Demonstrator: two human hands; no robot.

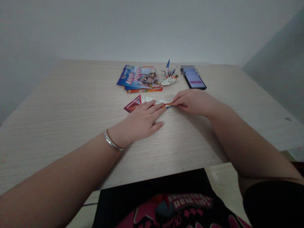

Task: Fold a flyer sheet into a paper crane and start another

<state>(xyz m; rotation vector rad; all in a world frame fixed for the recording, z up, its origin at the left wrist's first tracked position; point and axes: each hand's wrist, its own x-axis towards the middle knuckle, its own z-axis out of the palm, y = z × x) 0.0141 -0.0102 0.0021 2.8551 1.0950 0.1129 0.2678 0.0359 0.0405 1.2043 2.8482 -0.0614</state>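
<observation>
A folded strip of printed paper (139,102), red at its left end and white in the middle, lies flat on the wooden table (71,104). My left hand (140,122) rests on it with fingers stretched flat, pressing its near edge. My right hand (192,102) pinches the paper's right tip between closed fingers. A silver bangle (111,142) sits on my left wrist.
Behind the paper lies a stack of colourful leaflets (139,78). A folded paper crane (169,76) stands to its right. A phone (195,81) with a lit screen lies further right. The table's near edge runs across above my lap.
</observation>
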